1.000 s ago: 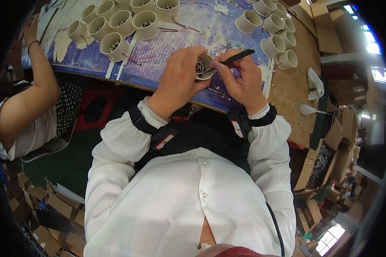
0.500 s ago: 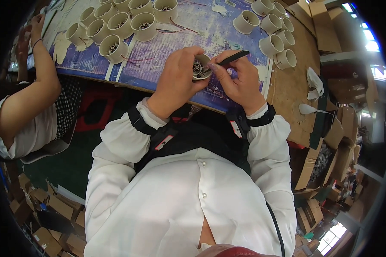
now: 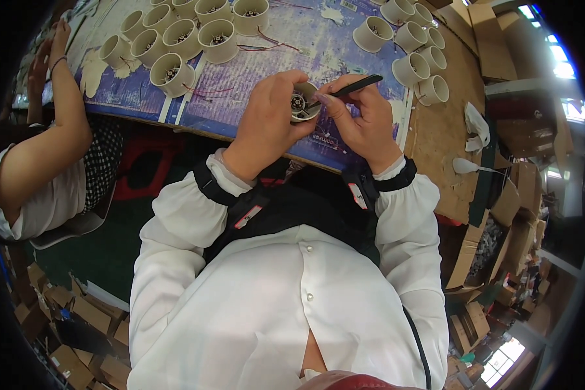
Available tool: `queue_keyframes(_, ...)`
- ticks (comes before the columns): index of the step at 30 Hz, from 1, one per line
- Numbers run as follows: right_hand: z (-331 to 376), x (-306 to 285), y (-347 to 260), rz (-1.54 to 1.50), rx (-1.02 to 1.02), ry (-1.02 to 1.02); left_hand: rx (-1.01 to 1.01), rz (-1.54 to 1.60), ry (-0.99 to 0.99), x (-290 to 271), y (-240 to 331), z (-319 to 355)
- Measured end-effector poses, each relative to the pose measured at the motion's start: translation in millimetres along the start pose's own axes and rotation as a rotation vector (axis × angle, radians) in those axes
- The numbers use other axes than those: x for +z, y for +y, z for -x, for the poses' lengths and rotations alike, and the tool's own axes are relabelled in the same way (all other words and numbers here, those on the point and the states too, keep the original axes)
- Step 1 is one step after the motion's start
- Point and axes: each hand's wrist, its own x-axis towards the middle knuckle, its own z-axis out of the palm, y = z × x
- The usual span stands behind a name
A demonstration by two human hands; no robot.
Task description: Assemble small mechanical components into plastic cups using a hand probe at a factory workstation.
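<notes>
Cups: one held (image 3: 302, 102), five right (image 3: 412, 42), one tool (image 3: 351, 88)

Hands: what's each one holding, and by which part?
Left hand wraps the side of a cream cup-shaped housing. Right hand pinches a black tool mid-shaft, tip in the housing's open end.

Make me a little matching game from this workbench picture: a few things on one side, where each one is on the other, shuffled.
Things:
1. small cream socket
2. black tweezers
3. cluster of cream sockets with wires
4. co-worker's arm

Places:
A. far left, beside the bench
B. pinched in the right hand
C. on the blue mat, upper left
D. cupped in the left hand

Pairs: 1-D, 2-B, 3-C, 4-A
</notes>
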Motion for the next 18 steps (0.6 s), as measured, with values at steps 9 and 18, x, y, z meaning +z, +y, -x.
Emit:
queue_keyframes(9,0.0,1.0,-0.7,-0.006,0.035,-0.006,-0.007,-0.020,-0.004,-0.5,0.7,-0.1)
queue_keyframes(18,-0.9,2.5,0.2,-0.132,0.077,0.063,0.018,-0.003,0.009,0.5,-0.1,-1.3)
